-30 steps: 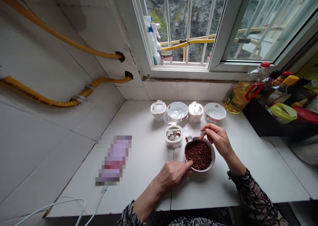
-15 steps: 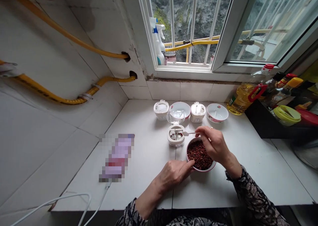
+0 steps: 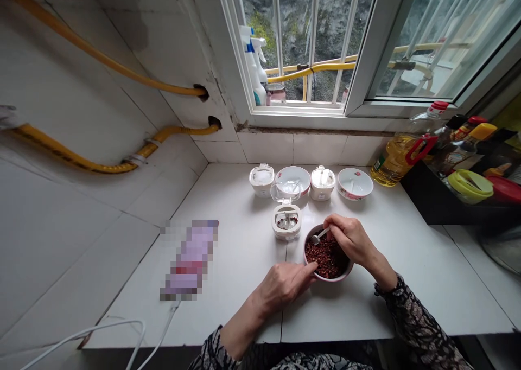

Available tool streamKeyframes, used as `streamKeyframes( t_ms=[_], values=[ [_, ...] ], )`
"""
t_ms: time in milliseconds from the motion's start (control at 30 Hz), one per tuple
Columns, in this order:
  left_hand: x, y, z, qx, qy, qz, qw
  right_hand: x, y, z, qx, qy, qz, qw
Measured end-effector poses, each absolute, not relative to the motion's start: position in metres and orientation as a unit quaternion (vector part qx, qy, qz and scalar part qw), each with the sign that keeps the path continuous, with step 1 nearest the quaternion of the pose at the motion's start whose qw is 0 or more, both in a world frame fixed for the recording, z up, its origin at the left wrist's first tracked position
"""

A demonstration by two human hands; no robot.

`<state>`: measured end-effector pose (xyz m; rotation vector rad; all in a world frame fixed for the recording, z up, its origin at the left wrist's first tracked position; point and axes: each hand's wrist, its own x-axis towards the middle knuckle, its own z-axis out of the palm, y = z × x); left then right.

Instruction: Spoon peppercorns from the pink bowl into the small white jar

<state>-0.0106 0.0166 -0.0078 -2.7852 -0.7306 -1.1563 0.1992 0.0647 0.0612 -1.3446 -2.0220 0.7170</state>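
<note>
My right hand pinches the handle of a small white spoon, whose tip is at the dark red peppercorns. These fill much of a bowl with a pinkish outside. At the bowl's left rim, my left hand grips it with the thumb on top; the other fingers are partly hidden. Just beyond, to the left, a white seasoning jar stands with its clear lid raised and a few peppercorns inside.
Behind stand two lidded jars and two flowered bowls. An oil bottle and a black condiment box are at the right. A blurred-out phone-like object with a white cable lies left.
My right hand has brought the spoon from the open jar back down into the bowl of peppercorns. My left hand stays on the bowl's rim.
</note>
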Motion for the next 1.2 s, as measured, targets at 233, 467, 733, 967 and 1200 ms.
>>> streamKeyframes(
  t_ms=[233, 467, 733, 967, 1200],
  values=[
    [-0.012, 0.017, -0.01, -0.902, -0.239, -0.358, 0.006, 0.204, 0.066, 0.062, -0.515, -0.687, 0.36, 0.365],
    [-0.013, 0.016, -0.013, -0.902, -0.241, -0.358, 0.005, 0.206, 0.066, 0.06, -0.541, -0.671, 0.348, 0.368],
    [-0.013, 0.017, -0.014, -0.902, -0.237, -0.361, 0.006, 0.207, 0.067, 0.061, -0.554, -0.643, 0.373, 0.376],
    [-0.013, 0.016, -0.014, -0.901, -0.236, -0.363, 0.005, 0.199, 0.07, 0.075, -0.525, -0.555, 0.462, 0.449],
    [-0.013, 0.016, -0.016, -0.901, -0.236, -0.364, 0.022, 0.165, 0.061, 0.081, -0.432, -0.737, 0.277, 0.439]
  ],
)
